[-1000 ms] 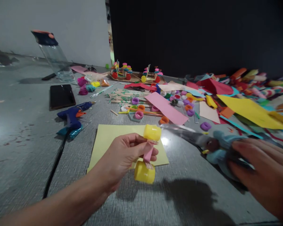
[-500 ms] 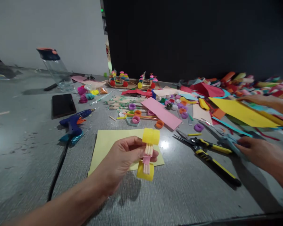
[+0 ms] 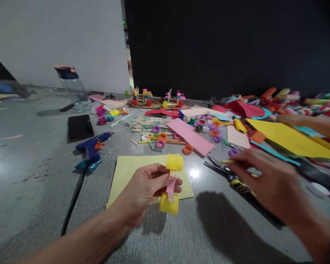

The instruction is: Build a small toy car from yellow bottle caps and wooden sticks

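Stick piece (image 3: 171, 186) with yellow rolls (image 3: 174, 162) at both ends, pinched in left hand (image 3: 145, 183) above a yellow sheet (image 3: 126, 171) on the grey surface (image 3: 181, 238), right hand (image 3: 272, 183) over pliers (image 3: 226, 169), fingertips at a yellow stick (image 3: 225, 161), too blurred to tell if pinching it

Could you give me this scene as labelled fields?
Left hand: holds a craft piece with two yellow ends and a pink band
Right hand: fingertips at a small yellow stick; grip unclear
Below right hand: black-and-yellow cutters
Below left hand: pale yellow sheet
Left side: glue gun, phone, bottle
Back: two small colourful models
Far right: another person's hand
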A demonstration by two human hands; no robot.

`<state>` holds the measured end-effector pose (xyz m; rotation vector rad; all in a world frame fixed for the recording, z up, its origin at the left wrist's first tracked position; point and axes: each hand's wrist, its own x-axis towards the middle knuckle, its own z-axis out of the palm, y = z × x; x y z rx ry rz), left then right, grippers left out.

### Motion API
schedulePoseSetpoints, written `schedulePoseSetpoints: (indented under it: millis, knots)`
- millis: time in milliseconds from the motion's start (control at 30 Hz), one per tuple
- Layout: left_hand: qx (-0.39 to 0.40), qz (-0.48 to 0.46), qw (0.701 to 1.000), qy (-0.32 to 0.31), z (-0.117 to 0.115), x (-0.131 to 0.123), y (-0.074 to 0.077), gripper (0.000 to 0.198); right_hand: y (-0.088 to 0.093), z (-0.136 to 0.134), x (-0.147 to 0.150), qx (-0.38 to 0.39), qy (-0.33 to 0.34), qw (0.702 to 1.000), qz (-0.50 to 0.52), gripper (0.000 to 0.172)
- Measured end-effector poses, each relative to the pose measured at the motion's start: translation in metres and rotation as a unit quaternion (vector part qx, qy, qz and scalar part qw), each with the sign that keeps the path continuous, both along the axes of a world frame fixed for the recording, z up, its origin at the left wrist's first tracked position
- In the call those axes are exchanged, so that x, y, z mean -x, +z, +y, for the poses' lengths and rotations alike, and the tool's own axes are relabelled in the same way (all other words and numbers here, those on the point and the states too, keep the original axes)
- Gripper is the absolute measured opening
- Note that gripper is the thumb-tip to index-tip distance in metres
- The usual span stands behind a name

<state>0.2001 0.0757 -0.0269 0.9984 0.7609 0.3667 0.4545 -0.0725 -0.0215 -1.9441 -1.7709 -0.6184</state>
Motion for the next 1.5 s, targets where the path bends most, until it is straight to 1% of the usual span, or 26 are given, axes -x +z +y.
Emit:
schedulePoseSetpoints:
  millis: [33,100,133,167,233,300,467,567,633,733,833,867,933,1033,1100,1167,1267,1333,1400,1467,1500]
  knots:
    - [0.000,0.000,1.000,0.000,0.001,0.000,-0.001,0.024,0.001,0.011,0.028,-0.014,0.072,0.997,0.028,0.007]
    - [0.002,-0.008,1.000,0.001,0.002,-0.001,-0.002,0.026,0.002,0.029,0.071,-0.031,0.170,0.983,0.056,0.006]
    - [0.001,-0.017,1.000,0.001,0.002,-0.002,-0.003,0.027,0.001,0.036,0.086,-0.032,0.201,0.978,0.056,0.007]
    - [-0.002,-0.029,1.000,0.002,0.002,-0.002,-0.003,0.028,0.000,0.042,0.095,-0.037,0.214,0.975,0.054,0.007]
    - [-0.010,-0.047,0.999,0.004,0.001,-0.002,-0.004,0.029,-0.003,0.049,0.103,-0.048,0.219,0.973,0.055,0.005]
    - [-0.015,-0.050,0.999,0.003,0.000,-0.002,-0.006,0.030,-0.006,0.051,0.101,-0.058,0.219,0.972,0.059,0.004]
    - [-0.015,-0.058,0.998,0.000,-0.003,-0.003,-0.007,0.028,-0.012,0.052,0.098,-0.074,0.239,0.966,0.059,0.009]
    - [0.003,-0.082,0.997,-0.007,-0.002,-0.003,-0.007,0.020,-0.013,0.052,0.098,-0.080,0.236,0.967,0.058,0.011]
    - [0.029,-0.102,0.994,-0.006,-0.001,-0.002,-0.007,0.014,-0.012,0.051,0.097,-0.089,0.226,0.967,0.072,0.014]
    - [0.059,-0.114,0.992,0.000,0.003,-0.001,-0.009,0.015,-0.008,0.051,0.091,-0.117,0.198,0.968,0.104,0.015]
    - [0.039,-0.106,0.993,0.019,0.006,-0.001,-0.008,0.015,-0.007,0.056,0.080,-0.124,0.128,0.969,0.171,0.011]
    - [0.032,-0.106,0.993,0.032,0.007,-0.001,-0.007,0.012,-0.007,0.058,0.075,-0.116,0.101,0.967,0.201,0.011]
    - [0.024,-0.109,0.992,0.059,0.009,-0.001,-0.004,0.009,-0.010,0.066,0.064,-0.077,0.066,0.961,0.256,0.017]
    - [0.018,-0.112,0.990,0.087,0.010,0.001,0.000,0.007,-0.019,0.078,0.051,0.007,0.059,0.953,0.296,0.026]
    - [0.016,-0.114,0.989,0.097,0.012,0.003,0.002,0.007,-0.024,0.084,0.044,0.059,0.058,0.948,0.307,0.025]
    - [0.014,-0.116,0.987,0.106,0.013,0.004,0.003,0.008,-0.026,0.086,0.040,0.085,0.047,0.947,0.308,0.019]
    - [0.013,-0.119,0.986,0.119,0.015,0.004,0.002,0.009,-0.018,0.083,0.039,0.078,0.022,0.949,0.306,0.014]
    - [0.014,-0.120,0.984,0.129,0.014,0.003,0.001,0.009,-0.007,0.079,0.043,0.071,0.024,0.946,0.316,0.017]
    - [0.014,-0.126,0.983,0.135,0.013,0.002,0.002,0.010,0.006,0.073,0.056,0.089,0.060,0.934,0.341,0.023]
    - [0.011,-0.137,0.981,0.139,0.010,0.001,0.004,0.010,0.017,0.067,0.076,0.123,0.117,0.914,0.369,0.020]
    - [0.009,-0.144,0.979,0.142,0.009,0.001,0.006,0.011,0.019,0.065,0.087,0.134,0.142,0.904,0.380,0.021]
